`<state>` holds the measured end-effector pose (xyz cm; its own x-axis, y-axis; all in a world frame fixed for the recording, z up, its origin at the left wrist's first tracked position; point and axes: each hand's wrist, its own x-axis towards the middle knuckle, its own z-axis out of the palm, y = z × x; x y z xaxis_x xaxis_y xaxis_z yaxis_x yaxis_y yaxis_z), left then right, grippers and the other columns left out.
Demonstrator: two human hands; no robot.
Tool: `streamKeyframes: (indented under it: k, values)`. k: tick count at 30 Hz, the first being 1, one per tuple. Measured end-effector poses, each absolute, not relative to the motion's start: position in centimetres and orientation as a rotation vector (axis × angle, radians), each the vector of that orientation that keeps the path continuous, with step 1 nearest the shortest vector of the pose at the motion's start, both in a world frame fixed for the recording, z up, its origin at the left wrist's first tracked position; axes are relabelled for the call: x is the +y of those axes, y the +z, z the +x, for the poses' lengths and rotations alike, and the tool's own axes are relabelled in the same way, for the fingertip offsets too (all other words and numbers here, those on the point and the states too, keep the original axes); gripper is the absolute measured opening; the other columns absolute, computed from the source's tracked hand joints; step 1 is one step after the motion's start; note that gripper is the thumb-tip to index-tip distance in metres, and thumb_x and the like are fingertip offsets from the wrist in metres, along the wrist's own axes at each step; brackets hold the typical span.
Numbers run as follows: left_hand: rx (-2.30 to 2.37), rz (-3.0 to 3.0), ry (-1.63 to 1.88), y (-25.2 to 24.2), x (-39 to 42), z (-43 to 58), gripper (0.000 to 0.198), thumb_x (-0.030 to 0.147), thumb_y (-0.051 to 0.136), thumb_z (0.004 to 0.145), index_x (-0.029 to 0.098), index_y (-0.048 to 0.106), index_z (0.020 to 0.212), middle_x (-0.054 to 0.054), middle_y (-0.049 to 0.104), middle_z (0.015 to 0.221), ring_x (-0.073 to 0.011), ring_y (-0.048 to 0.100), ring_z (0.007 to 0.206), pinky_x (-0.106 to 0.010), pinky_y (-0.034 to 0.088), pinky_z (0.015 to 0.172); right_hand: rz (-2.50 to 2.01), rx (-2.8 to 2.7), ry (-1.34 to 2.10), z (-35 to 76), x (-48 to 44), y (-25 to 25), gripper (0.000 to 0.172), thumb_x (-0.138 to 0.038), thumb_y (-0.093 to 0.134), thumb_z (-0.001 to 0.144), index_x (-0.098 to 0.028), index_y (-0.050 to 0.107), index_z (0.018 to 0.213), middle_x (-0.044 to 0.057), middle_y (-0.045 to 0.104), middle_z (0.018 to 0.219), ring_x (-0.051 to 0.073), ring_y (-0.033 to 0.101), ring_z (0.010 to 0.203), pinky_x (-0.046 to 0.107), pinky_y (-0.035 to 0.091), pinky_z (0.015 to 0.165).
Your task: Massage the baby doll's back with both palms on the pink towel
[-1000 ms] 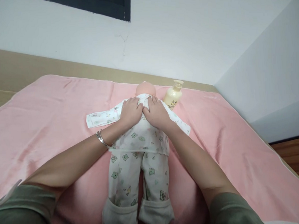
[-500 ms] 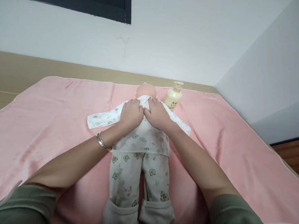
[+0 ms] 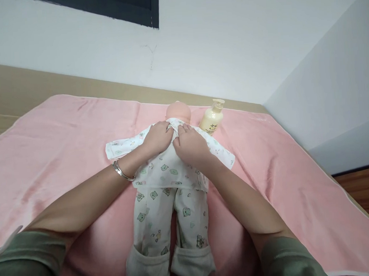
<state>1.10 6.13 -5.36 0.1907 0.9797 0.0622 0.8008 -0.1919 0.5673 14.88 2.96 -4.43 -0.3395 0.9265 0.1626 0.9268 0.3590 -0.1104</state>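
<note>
A baby doll (image 3: 178,110) lies stretched out, its head away from me. It wears a white long-sleeved shirt (image 3: 170,168) printed with small green bears, and matching pants (image 3: 154,214) with turned-up cuffs. At the left of the collar, my left hand (image 3: 158,137) has its fingers curled in, pinching the shirt's fabric. My right hand (image 3: 191,145) rests on the upper right of the chest, its thumb apart from the lightly bent fingers. Both sleeves spread outward, and my hands hide part of the chest.
Just right of the doll's head stands a cream pump bottle (image 3: 212,119). Under everything lies a creased pink blanket (image 3: 63,149) on a wooden surface (image 3: 43,80). A white wall (image 3: 213,44) rises behind, with a dark frame (image 3: 117,6) at the upper left.
My left fingers, which lay flat on the shirt, have curled in at the collar. My right hand has shifted slightly down and its fingers have bent a little. The doll stays in place.
</note>
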Motion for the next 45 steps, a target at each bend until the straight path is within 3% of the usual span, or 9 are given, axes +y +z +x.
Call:
streamKeyframes:
  k: [3,7,15,22,27,32,37,41,45]
  values:
    - [1.720,2.183,0.554,-5.4,5.1,1.8,0.039,0.021,0.030,0.095,0.009,0.062,0.114,-0.021,0.066,0.129,-0.0349,0.059,0.125,-0.052,0.047,0.109,-1.689,-2.357,0.163,15.9,4.6,-4.1,0.050,-0.028,0.035,0.099,-0.001,0.058,0.135,0.023,0.060,0.144,0.035,0.054,0.138,0.046,0.043,0.120]
    - [1.686,2.261,0.586,-5.5,4.2,2.2,0.044,0.018,0.030,0.095,0.005,0.058,0.127,-0.024,0.059,0.140,-0.0362,0.052,0.136,-0.054,0.042,0.117,-1.724,-2.347,0.175,16.5,5.6,-4.1,0.059,-0.031,0.036,0.099,0.004,0.049,0.145,0.026,0.046,0.158,0.038,0.041,0.150,0.050,0.034,0.127]
    - [1.655,2.108,0.578,-5.2,6.1,1.0,0.039,0.027,0.030,0.097,0.012,0.063,0.110,-0.018,0.069,0.121,-0.0309,0.065,0.112,-0.048,0.052,0.104,-1.683,-2.449,-0.055,15.1,3.0,-4.5,0.054,-0.026,0.031,0.101,0.003,0.054,0.140,0.028,0.056,0.147,0.036,0.051,0.140,0.048,0.038,0.123]
    - [1.731,2.261,0.543,-5.3,3.7,2.4,0.048,0.020,0.030,0.097,0.004,0.052,0.137,-0.024,0.053,0.151,-0.0359,0.045,0.145,-0.055,0.039,0.122,-1.718,-2.339,0.120,16.6,6.0,-4.4,0.054,-0.027,0.033,0.099,0.001,0.055,0.139,0.024,0.056,0.149,0.035,0.051,0.141,0.046,0.039,0.122]
    - [1.673,2.183,0.581,-4.9,4.2,1.9,0.036,0.019,0.036,0.094,0.011,0.061,0.119,-0.020,0.063,0.135,-0.0310,0.056,0.135,-0.046,0.046,0.117,-1.749,-2.381,0.057,15.9,4.8,-4.5,0.059,-0.026,0.029,0.102,0.007,0.045,0.148,0.027,0.051,0.154,0.036,0.045,0.146,0.048,0.034,0.125]
    - [1.681,2.100,0.605,-5.0,5.9,0.9,0.031,0.024,0.034,0.095,0.017,0.062,0.106,-0.016,0.070,0.120,-0.0298,0.066,0.114,-0.044,0.052,0.105,-1.677,-2.453,-0.089,15.0,2.6,-4.3,0.053,-0.024,0.029,0.102,0.004,0.055,0.139,0.029,0.057,0.146,0.036,0.051,0.141,0.050,0.036,0.124]
    - [1.693,2.211,0.563,-5.5,5.0,1.6,0.042,0.022,0.031,0.096,0.007,0.060,0.121,-0.023,0.062,0.137,-0.0347,0.056,0.133,-0.052,0.046,0.114,-1.724,-2.375,0.168,15.8,4.3,-3.8,0.053,-0.028,0.033,0.100,-0.001,0.056,0.139,0.023,0.059,0.146,0.032,0.054,0.138,0.043,0.044,0.119]
    - [1.683,2.292,0.592,-5.7,3.6,2.6,0.049,0.019,0.032,0.096,0.001,0.053,0.136,-0.025,0.053,0.149,-0.0349,0.044,0.147,-0.052,0.037,0.124,-1.810,-2.332,0.159,16.2,5.8,-4.1,0.062,-0.029,0.032,0.101,0.008,0.043,0.150,0.028,0.049,0.155,0.036,0.045,0.149,0.046,0.035,0.126]
    - [1.684,2.190,0.643,-5.2,3.9,2.4,0.040,0.018,0.035,0.094,0.009,0.060,0.124,-0.021,0.061,0.140,-0.0320,0.054,0.138,-0.047,0.043,0.119,-1.828,-2.399,0.092,15.6,4.8,-4.1,0.063,-0.025,0.028,0.102,0.011,0.038,0.153,0.030,0.046,0.157,0.037,0.042,0.151,0.048,0.033,0.128]
